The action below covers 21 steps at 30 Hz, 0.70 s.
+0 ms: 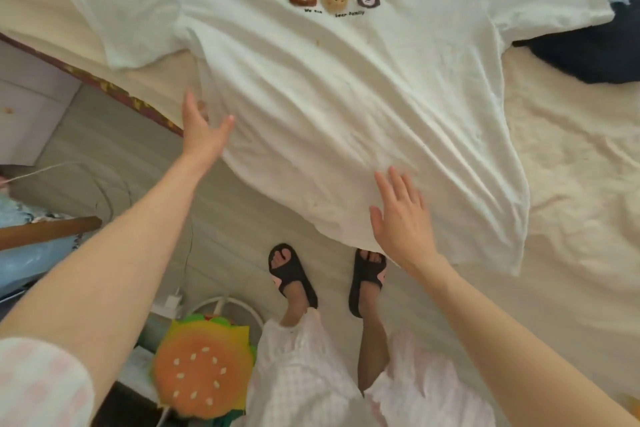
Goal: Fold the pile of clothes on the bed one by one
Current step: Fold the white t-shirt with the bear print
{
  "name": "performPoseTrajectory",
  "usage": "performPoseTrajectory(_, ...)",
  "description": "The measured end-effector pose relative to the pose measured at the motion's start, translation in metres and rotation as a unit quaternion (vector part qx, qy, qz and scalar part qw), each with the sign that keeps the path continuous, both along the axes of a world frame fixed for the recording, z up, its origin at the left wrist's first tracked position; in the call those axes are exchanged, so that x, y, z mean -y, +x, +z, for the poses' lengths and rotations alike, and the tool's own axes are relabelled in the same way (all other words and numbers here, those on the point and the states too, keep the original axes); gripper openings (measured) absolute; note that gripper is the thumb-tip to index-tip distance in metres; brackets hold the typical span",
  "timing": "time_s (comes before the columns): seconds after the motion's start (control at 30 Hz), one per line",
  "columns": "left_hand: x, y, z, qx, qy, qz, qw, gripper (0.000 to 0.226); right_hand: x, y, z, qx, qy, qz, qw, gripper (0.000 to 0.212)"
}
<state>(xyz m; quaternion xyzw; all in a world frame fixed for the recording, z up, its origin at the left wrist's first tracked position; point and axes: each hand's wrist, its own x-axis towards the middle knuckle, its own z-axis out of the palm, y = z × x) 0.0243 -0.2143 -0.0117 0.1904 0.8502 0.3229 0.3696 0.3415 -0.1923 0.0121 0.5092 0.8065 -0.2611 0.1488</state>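
Note:
A white T-shirt (329, 97) with three small bear patches on the chest lies spread front-up on the bed, its hem hanging over the near corner. My left hand (202, 132) touches the shirt's left side edge with fingers straight and thumb spread. My right hand (401, 215) lies flat on the lower part of the shirt near the hem, fingers straight. Neither hand grips the cloth. Both sleeves are spread out to the sides.
The bed (571, 166) has a cream sheet. A dark navy garment (588, 52) lies at the far right, partly under the shirt's sleeve. On the floor are my feet in black sandals (292, 274), a burger-shaped cushion (204, 364) and a wooden piece (45, 232) at left.

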Motion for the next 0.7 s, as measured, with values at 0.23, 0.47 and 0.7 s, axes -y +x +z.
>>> performPoseTrajectory(0.23,0.013,-0.006,-0.019,0.070,-0.022,0.008,0.997,0.053,0.031,0.004,-0.012,0.034,-0.073,-0.041,0.996,0.065)
performPoseTrajectory(0.47,0.035,0.002,-0.012,0.164,0.033,-0.004,0.986,0.025,0.038,-0.005,-0.015,0.026,-0.104,-0.089,0.990,0.063)
performPoseTrajectory(0.7,0.120,0.032,-0.004,0.240,0.040,-0.001,0.970,0.010,0.045,-0.012,-0.009,0.013,-0.119,-0.159,0.980,0.059)
